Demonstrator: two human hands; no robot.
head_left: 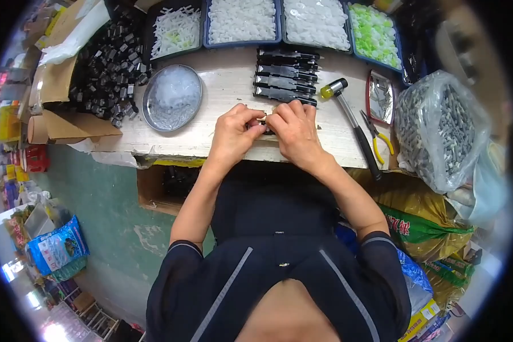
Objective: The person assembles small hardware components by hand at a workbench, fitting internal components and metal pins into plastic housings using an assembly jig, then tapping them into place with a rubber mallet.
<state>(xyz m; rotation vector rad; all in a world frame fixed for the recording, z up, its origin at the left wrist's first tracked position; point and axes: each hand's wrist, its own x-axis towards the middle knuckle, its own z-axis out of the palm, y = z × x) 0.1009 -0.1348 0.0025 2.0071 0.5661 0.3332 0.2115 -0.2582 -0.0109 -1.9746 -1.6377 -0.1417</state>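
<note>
At the table's near edge, my left hand [233,132] and my right hand [295,130] meet with bent fingers around a small dark part [262,126]. Both sets of fingertips pinch it, and they cover most of it, so its exact kind is hidden. Just beyond my hands lies a row of several black-and-silver slide-like assemblies [285,81], side by side. To the right of these rests a hammer [353,122] with a yellow-faced head and black grip. On the left is a round metal dish [196,102] holding a whitish translucent substance.
Trays of small white pieces [242,21] and green pieces [375,37] line the back. A box [57,80] of black metal parts stands left. On the right are yellow-handled pliers [377,137], a red-edged case [380,97] and a plastic bag [439,131] of grey parts.
</note>
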